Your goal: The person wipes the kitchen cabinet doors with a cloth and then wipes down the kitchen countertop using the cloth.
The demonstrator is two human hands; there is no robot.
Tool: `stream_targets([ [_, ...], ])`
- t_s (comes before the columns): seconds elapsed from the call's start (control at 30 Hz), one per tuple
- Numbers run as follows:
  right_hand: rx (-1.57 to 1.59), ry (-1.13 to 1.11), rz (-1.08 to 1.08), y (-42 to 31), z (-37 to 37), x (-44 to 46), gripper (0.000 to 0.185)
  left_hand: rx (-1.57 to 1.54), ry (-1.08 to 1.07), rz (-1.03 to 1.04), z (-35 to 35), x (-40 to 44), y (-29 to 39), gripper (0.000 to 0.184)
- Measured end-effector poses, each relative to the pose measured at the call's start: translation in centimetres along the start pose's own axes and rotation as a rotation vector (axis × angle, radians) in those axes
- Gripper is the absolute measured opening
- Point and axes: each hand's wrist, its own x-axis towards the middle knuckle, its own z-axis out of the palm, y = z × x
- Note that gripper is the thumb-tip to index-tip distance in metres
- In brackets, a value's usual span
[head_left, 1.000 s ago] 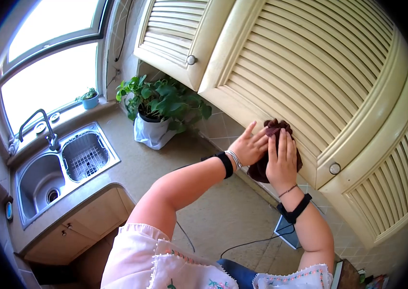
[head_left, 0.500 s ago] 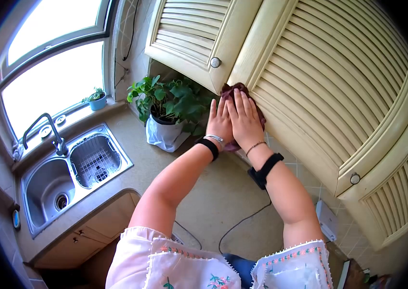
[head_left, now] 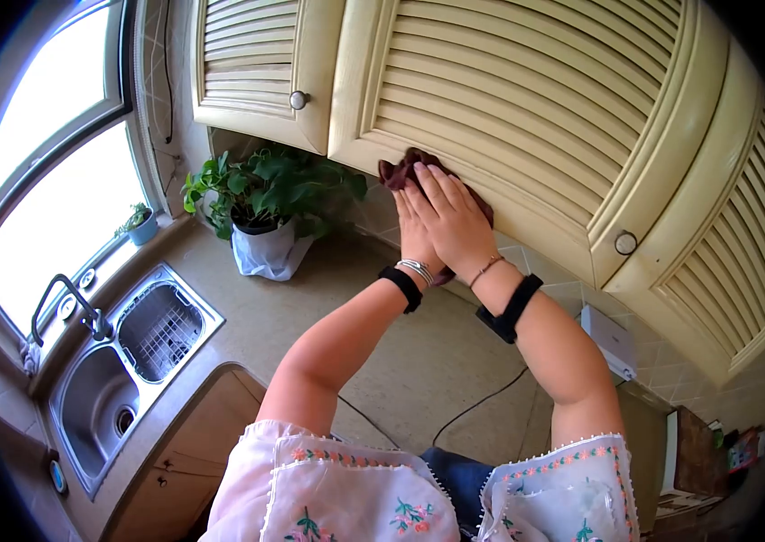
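Observation:
A dark brown-red cloth (head_left: 408, 166) is pressed against the lower rail of the large cream louvred cabinet door (head_left: 527, 117). My right hand (head_left: 457, 221) lies over the cloth with its fingers stretched out together, holding it to the wood. Beside and partly beneath it is my left hand (head_left: 414, 237), its fingers overlapped by the right hand and also on the cloth. A corner of the cloth hangs below, between the wrists. Some left fingertips and the right thumb are hidden.
A leafy potted plant (head_left: 261, 194) in a white bag stands on the counter (head_left: 337, 303) left of my hands. The double sink (head_left: 130, 361) lies further left, under the window. Black cables (head_left: 482, 399) cross the counter. A white box (head_left: 608, 339) is on the tiled wall at right.
The view has turned rightward. My hands have moved with the cloth rightward along the door's lower rail, away from its left corner, and the right hand now overlaps the left more.

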Motion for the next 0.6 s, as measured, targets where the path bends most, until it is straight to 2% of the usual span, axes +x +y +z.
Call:
stream_targets([
  [0.1,-0.017,-0.020,0.013,1.4,-2.0,-3.5,0.038,-0.112,0.039,0.063,-0.3,-1.3,3.7,0.065],
  [0.13,-0.030,-0.030,0.038,1.9,-2.6,-4.5,0.039,-0.136,-0.036,0.099,-0.4,-1.6,4.9,0.069],
  [0.27,-0.028,-0.056,0.066,3.5,-5.5,-8.5,0.039,-0.222,-0.082,0.159,-1.3,-2.6,9.4,0.068],
  [0.43,-0.065,-0.030,0.160,5.5,-9.2,-13.4,0.033,-0.426,0.002,0.208,-2.4,-3.6,15.6,0.070],
  [0.6,-0.132,-0.069,0.195,7.3,-12.4,-18.0,0.036,-0.559,0.000,0.263,-1.9,-5.0,20.9,0.068],
])
